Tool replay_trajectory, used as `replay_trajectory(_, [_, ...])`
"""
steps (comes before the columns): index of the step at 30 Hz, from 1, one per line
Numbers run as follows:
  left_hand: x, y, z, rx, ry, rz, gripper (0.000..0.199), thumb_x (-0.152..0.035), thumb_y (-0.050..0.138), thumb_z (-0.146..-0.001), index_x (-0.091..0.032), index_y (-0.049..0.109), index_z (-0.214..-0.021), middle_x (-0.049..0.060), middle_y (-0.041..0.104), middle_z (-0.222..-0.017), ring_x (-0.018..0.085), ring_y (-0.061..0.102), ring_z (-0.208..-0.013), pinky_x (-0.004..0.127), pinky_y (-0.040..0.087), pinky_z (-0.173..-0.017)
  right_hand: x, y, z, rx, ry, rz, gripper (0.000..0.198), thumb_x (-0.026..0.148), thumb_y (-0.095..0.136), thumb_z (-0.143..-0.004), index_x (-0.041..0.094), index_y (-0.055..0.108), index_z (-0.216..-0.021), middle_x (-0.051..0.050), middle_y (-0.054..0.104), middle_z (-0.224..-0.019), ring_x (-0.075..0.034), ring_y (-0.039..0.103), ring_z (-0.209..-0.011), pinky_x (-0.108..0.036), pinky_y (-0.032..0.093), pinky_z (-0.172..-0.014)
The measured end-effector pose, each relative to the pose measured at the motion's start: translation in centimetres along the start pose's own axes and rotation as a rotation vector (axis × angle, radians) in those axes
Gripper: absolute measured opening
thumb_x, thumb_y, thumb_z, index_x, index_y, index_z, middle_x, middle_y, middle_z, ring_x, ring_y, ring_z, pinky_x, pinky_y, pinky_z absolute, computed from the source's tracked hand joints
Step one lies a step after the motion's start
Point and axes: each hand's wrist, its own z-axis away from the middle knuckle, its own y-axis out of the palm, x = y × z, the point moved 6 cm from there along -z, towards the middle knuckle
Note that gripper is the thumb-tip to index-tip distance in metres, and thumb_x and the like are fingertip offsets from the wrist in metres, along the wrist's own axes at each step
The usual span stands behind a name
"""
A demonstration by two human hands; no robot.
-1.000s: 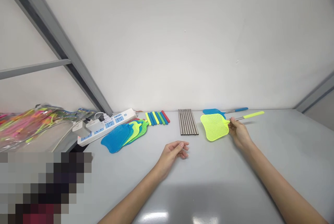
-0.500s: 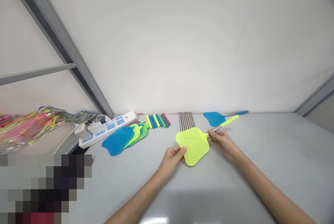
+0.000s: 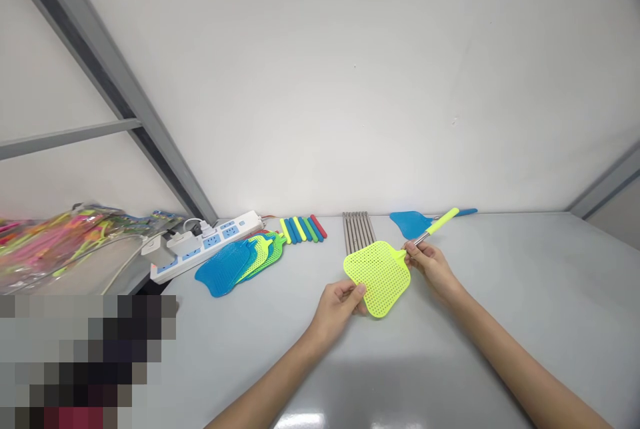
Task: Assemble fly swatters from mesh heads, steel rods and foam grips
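Observation:
A yellow fly swatter [image 3: 379, 277] with a perforated head, a short metal rod and a yellow grip is held above the grey table. My left hand [image 3: 343, 306] pinches the lower left edge of its head between thumb and fingers. Closed around the metal rod near the neck is my right hand [image 3: 431, 264]. Behind the swatter's head lie several metal rods [image 3: 357, 226] side by side, their near ends hidden. A blue fly swatter [image 3: 411, 222] rests by the wall, partly covered by the yellow one's grip.
Left of the rods are several coloured grips [image 3: 303, 230] in a row. Overlapping loose swatter heads [image 3: 225, 268] lie beside a white power strip [image 3: 173, 270] with plugs and cables. Plastic-bagged colourful items [image 3: 55, 246] are piled at the far left. A wall [image 3: 350, 96] bounds the grey table [image 3: 525, 269].
Both hands have shifted slightly to the right with the yellow fly swatter. Its grip end has risen a little. The things on the table have stayed put.

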Motion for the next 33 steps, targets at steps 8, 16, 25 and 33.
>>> replay_trajectory(8, [0.5,-0.7,0.0,-0.008,-0.036,0.058,0.041,-0.041,0.042,-0.077,-0.011,0.057,-0.100,0.009,0.062,-0.075,0.014,0.056,-0.058,0.030,0.042,-0.062,0.5,-6.1,-2.1,-0.303,-0.054,-0.017,0.031,0.044,0.066,-0.055,0.016,0.055,-0.061,0.002,0.049,-0.054,-0.009,0.047,-0.052,-0.019,0.041,-0.048])
replay_trajectory(16, [-3.9,-1.3,1.6,-0.033,0.258,-0.526,0.031,-0.034,0.039,-0.079,-0.024,0.060,-0.100,0.006,0.057,-0.101,0.020,0.049,-0.096,0.032,0.035,-0.086,-1.1,-8.9,-3.8,-0.413,0.029,-0.048,0.020,0.030,0.067,-0.060,0.015,0.054,-0.059,0.000,0.053,-0.054,-0.011,0.052,-0.052,-0.020,0.049,-0.053])
replay_trajectory(25, [-5.7,-10.5,0.7,-0.610,0.224,-1.209,0.042,-0.038,0.036,-0.080,-0.018,0.046,-0.115,0.012,0.039,-0.120,0.025,0.032,-0.114,0.038,0.026,-0.094,-0.9,-10.7,-8.8,-0.391,0.175,0.052,0.012,0.016,0.063,-0.066,0.013,0.054,-0.059,-0.003,0.057,-0.057,-0.011,0.054,-0.053,-0.020,0.050,-0.049])
replay_trajectory(33, [-3.7,-16.3,1.4,-0.836,-0.363,-1.292,0.065,-0.050,0.030,-0.076,-0.010,0.024,-0.127,0.025,0.038,-0.117,0.037,0.035,-0.109,0.046,0.031,-0.080,-1.9,-11.6,-11.2,-0.345,0.404,0.250,0.029,0.029,0.045,-0.080,0.014,0.048,-0.105,-0.008,0.051,-0.102,-0.016,0.053,-0.084,-0.035,0.046,-0.069])
